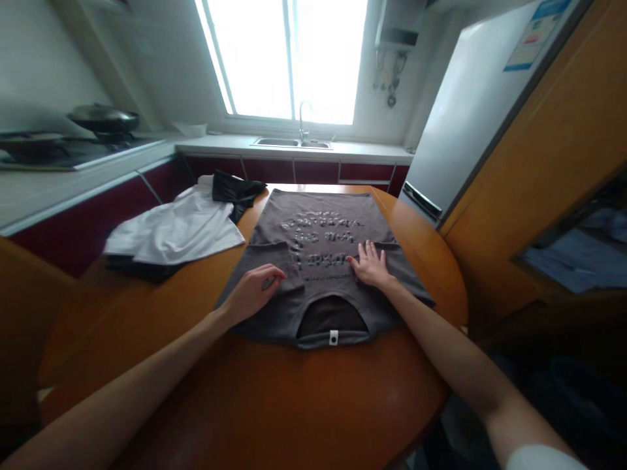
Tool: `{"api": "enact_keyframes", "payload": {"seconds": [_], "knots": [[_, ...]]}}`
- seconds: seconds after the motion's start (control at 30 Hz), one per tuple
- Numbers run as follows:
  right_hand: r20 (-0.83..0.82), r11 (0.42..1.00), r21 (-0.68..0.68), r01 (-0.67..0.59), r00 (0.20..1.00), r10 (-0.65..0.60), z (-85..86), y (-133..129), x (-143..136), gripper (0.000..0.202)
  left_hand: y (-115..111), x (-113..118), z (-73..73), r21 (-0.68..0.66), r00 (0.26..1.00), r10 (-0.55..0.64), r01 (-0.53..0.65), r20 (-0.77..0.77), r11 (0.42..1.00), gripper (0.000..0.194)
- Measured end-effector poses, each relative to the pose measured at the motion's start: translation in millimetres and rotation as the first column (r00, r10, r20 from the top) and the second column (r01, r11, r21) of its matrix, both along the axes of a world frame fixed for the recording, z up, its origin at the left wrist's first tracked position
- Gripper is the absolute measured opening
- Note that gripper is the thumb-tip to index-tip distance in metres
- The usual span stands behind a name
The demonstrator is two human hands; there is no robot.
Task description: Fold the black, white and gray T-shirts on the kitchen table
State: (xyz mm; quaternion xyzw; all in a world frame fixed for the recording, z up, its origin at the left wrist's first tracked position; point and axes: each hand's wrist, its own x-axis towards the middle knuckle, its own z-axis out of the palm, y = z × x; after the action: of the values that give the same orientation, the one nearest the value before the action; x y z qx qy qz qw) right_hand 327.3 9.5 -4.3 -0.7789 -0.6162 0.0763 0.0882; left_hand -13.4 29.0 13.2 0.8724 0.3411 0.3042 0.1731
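Note:
A dark grey T-shirt (328,241) with raised lettering lies spread on the wooden table (304,398), its neck opening and white tag towards me. Both of its sleeves are turned inward over the front. My right hand (372,264) rests flat on the shirt at the right sleeve, fingers spread. Over the left sleeve is my left hand (255,290), its fingers curled with thumb and fingertips close together; whether it pinches any cloth cannot be made out.
White and black clothes (181,225) are heaped at the table's left far edge. Beyond stand a counter with a sink (291,142), a stove with a lidded pan (102,119), and a fridge (460,111) at the right.

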Motion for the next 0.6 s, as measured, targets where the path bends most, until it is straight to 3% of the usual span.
{"api": "enact_keyframes", "payload": {"seconds": [0.13,0.23,0.33,0.43,0.6], "knots": [[-0.042,0.998,0.060,0.010,0.999,-0.007,9.0,0,3,0.085,2,-3,-1.6,0.016,1.000,-0.010,0.010,-0.003,1.000,0.020],[-0.027,0.987,0.106,0.125,0.992,-0.123,14.8,0,19,0.087,4,-4,-2.9,0.023,1.000,-0.003,0.004,-0.014,1.000,0.021],[-0.010,0.978,0.022,0.207,0.978,-0.207,10.2,0,32,0.085,4,-3,-3.6,0.023,1.000,-0.007,0.007,-0.014,1.000,0.020],[-0.023,0.981,-0.045,0.186,0.982,-0.187,6.2,0,36,0.085,4,-2,-3.4,0.024,1.000,-0.020,0.020,-0.013,0.999,0.020],[0.015,0.966,0.110,0.233,0.972,-0.236,8.9,0,47,0.085,5,-4,-1.8,0.033,0.999,-0.022,0.023,-0.025,0.999,0.021]]}}
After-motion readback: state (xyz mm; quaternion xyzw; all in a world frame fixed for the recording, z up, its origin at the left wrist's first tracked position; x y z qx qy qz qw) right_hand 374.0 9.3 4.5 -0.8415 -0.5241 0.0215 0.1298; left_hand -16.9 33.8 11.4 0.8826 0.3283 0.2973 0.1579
